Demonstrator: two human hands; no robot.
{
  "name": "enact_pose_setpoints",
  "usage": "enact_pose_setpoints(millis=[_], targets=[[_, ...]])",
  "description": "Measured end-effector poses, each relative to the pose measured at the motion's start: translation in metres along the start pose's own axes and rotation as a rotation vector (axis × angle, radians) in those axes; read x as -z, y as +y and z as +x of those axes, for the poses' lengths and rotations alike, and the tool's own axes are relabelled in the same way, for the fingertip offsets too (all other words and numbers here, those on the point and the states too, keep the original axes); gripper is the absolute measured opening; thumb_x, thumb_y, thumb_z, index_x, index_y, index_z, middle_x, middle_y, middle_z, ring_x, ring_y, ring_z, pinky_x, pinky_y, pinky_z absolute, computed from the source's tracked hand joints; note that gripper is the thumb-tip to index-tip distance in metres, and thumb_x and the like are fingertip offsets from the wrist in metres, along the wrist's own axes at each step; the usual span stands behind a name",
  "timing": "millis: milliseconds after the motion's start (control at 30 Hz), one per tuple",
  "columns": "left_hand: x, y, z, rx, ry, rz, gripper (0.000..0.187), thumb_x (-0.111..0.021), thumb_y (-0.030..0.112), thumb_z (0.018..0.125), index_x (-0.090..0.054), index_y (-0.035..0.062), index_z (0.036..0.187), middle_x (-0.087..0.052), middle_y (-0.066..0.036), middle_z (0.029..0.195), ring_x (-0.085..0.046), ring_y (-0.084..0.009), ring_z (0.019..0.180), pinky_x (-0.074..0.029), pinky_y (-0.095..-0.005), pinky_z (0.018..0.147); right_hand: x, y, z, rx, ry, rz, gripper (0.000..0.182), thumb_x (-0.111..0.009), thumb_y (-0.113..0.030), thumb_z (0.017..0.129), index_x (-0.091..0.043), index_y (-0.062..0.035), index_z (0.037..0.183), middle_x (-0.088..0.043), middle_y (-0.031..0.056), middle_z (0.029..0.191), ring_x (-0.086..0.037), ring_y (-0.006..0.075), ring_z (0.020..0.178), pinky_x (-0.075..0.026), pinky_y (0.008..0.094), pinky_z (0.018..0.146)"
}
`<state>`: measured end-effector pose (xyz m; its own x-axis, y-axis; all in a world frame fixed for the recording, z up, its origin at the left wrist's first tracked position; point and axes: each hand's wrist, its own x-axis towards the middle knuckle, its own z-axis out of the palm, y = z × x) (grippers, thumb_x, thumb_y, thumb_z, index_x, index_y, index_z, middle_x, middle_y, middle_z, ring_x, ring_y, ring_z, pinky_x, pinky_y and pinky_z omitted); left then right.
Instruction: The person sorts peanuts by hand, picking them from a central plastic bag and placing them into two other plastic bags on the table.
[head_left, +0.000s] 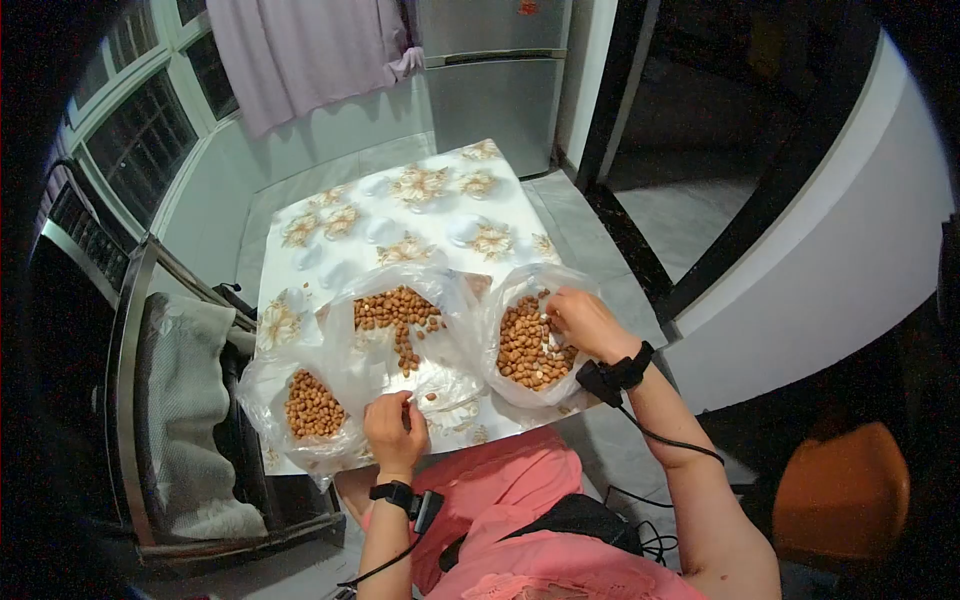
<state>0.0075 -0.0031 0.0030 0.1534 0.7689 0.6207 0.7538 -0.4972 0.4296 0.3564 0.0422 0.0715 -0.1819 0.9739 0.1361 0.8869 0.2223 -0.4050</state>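
Nuts (395,308) lay in the middle bag (457,308) on the bench (365,250). Left hand (397,425) curled near its front edge, right hand (583,318) bent over the bag (540,399) right of it; whether either gripped anything was unclear.

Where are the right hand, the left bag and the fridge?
Right hand (590,324): head view, on the back of the hand.
Left bag (262,392): head view, on its plastic side, left of the nuts (314,406).
Fridge (492,108): head view, on the lower door.
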Motion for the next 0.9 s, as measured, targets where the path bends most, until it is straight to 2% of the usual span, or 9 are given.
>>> enact_pose_setpoints(millis=[200,433,500,833,900], targets=[[0.001,0.000,0.000,0.002,-0.001,-0.015,0.022,-0.067,0.000,0.075,-0.065,0.0038,0.096,-0.063,-0.012,0.082,-0.062,-0.0312,0.076,-0.047,-0.0431,0.072,0.008,0.000,-0.009,0.010,-0.082,-0.047,0.009,-0.067,0.001,0.074,-0.070,-0.0008,0.082,-0.070,0.0225,0.087,-0.069,0.0419,0.087,-0.055,0.0490,0.076],[0.001,0.000,0.000,-0.012,0.001,-0.015,0.023,-0.066,-0.001,0.074,-0.065,0.0039,0.096,-0.062,-0.012,0.081,-0.061,-0.0311,0.075,-0.047,-0.0429,0.071,0.002,0.012,-0.014,-0.008,-0.172,-0.101,0.012,-0.071,-0.001,0.072,-0.072,-0.0016,0.083,-0.069,0.0222,0.082,-0.070,0.0408,0.084,-0.056,0.0481,0.074],[0.001,0.000,0.000,-0.010,0.007,-0.019,0.022,-0.066,-0.002,0.074,-0.065,0.0037,0.095,-0.062,-0.012,0.081,-0.062,-0.0312,0.075,-0.047,-0.0430,0.071,-0.001,0.014,-0.014,-0.047,-0.182,-0.089,0.011,-0.074,-0.008,0.068,-0.073,-0.0018,0.077,-0.068,0.0197,0.078,-0.068,0.0379,0.077,-0.054,0.0449,0.071],[0.002,0.001,0.001,-0.016,0.017,-0.016,0.020,-0.066,-0.002,0.074,-0.065,0.0024,0.094,-0.062,-0.012,0.079,-0.062,-0.0313,0.075,-0.048,-0.0428,0.072,-0.005,0.014,-0.016,-0.063,-0.186,-0.151,0.013,-0.074,-0.013,0.073,-0.075,-0.0024,0.080,-0.070,0.0182,0.078,-0.069,0.0360,0.078,-0.055,0.0434,0.071],[0.002,0.001,0.001,-0.014,0.012,-0.018,0.020,-0.066,-0.002,0.074,-0.065,0.0025,0.094,-0.062,-0.011,0.079,-0.062,-0.0311,0.075,-0.048,-0.0427,0.072,-0.002,0.009,-0.014,-0.066,-0.166,-0.118,0.011,-0.071,-0.011,0.077,-0.073,-0.0031,0.085,-0.070,0.0216,0.082,-0.069,0.0406,0.081,-0.055,0.0487,0.075]])
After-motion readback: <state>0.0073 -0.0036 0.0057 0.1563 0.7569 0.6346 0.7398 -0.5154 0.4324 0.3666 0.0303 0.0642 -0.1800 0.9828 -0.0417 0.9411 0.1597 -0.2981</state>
